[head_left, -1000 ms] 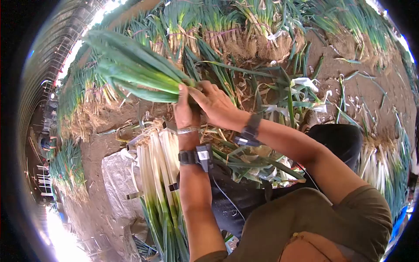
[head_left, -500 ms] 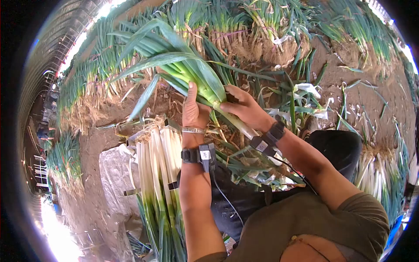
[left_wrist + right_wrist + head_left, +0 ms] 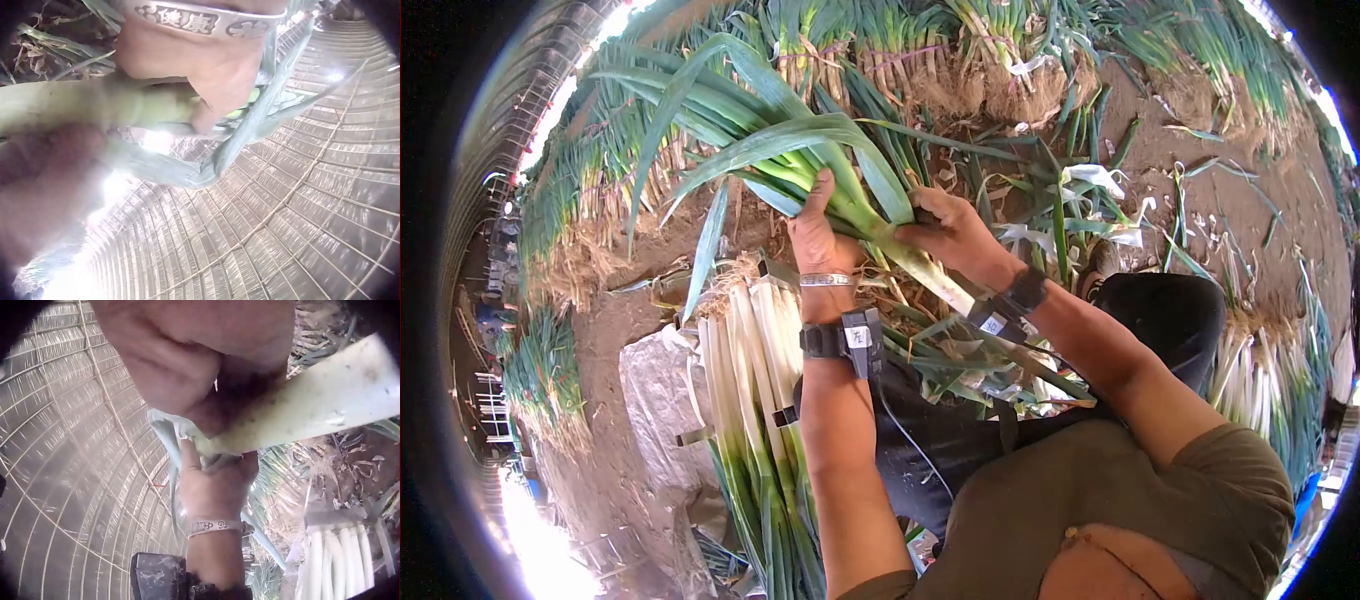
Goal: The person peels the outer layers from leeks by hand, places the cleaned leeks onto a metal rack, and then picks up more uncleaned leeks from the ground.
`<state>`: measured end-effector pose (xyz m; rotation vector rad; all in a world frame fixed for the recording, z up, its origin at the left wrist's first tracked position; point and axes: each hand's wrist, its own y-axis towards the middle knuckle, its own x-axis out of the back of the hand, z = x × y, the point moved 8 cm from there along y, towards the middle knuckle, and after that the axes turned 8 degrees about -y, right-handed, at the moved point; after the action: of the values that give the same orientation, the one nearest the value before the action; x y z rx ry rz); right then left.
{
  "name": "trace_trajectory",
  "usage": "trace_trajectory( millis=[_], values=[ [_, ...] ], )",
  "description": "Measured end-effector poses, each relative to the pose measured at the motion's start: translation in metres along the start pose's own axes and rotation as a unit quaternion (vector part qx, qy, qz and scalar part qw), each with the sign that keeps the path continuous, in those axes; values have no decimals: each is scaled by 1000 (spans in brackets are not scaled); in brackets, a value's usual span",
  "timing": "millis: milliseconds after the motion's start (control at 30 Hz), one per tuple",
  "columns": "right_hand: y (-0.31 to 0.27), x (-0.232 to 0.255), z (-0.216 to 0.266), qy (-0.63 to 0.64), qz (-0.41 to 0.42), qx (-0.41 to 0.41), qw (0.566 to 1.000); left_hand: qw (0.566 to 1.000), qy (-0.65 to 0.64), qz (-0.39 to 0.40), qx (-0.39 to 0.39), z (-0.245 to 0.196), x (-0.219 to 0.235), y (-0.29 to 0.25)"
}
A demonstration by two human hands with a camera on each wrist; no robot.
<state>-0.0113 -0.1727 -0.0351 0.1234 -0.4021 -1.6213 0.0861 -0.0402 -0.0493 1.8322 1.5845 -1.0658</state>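
A large green onion (image 3: 930, 280) slants across the middle of the head view, its leaves fanning to the upper left and its pale stalk running down to the right. My left hand (image 3: 825, 240) grips it at the leaf base, thumb laid over the leaves. Farther down, my right hand (image 3: 960, 240) pinches it where a folded-over leaf (image 3: 885, 185) meets the stalk. In the right wrist view the bare white stalk (image 3: 312, 400) sticks out past the right hand (image 3: 194, 350). The left wrist view shows the left hand's thumb (image 3: 212, 109) across the green part.
Trimmed green onions (image 3: 745, 340) lie in a metal-armed holder beside my left forearm, next to a whitish sack (image 3: 665, 400). Rooted bundles (image 3: 900, 60) line the back. Stripped leaves and peelings (image 3: 970, 365) litter the soil near my legs. More white-stalked onions (image 3: 1260, 390) lie at right.
My right hand has moved from over the left hand, rightward and down along the green onion, baring the pale stalk. One outer leaf now folds over. Lately both hands shifted slightly left.
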Motion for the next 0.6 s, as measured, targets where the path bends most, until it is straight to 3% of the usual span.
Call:
trace_trajectory(
  millis=[67, 133, 200, 300, 367, 467, 600],
  values=[
    [-14, 3, -8, 12, 24, -33, 999, 999, 28, -12, -19, -12, 13, 13],
    [-28, 7, -10, 22, 45, -63, 997, 997, 42, 33, -51, -30, 8, 15],
    [-43, 17, -8, 133, 18, -89, 987, 997, 33, 38, -62, -41, 13, 17],
    [-65, 38, -9, 167, 32, -120, 978, 999, -10, 0, -50, -59, 28, 19],
    [-79, 56, -11, 179, 44, -129, 974, 996, -8, -35, -85, -76, 40, 19],
    [-101, 94, -12, 292, -13, -123, 948, 991, -14, -94, -99, -103, 71, 24],
    [-135, 159, -16, 288, -137, -105, 942, 985, -43, -93, -138, -134, 98, 22]
  ],
)
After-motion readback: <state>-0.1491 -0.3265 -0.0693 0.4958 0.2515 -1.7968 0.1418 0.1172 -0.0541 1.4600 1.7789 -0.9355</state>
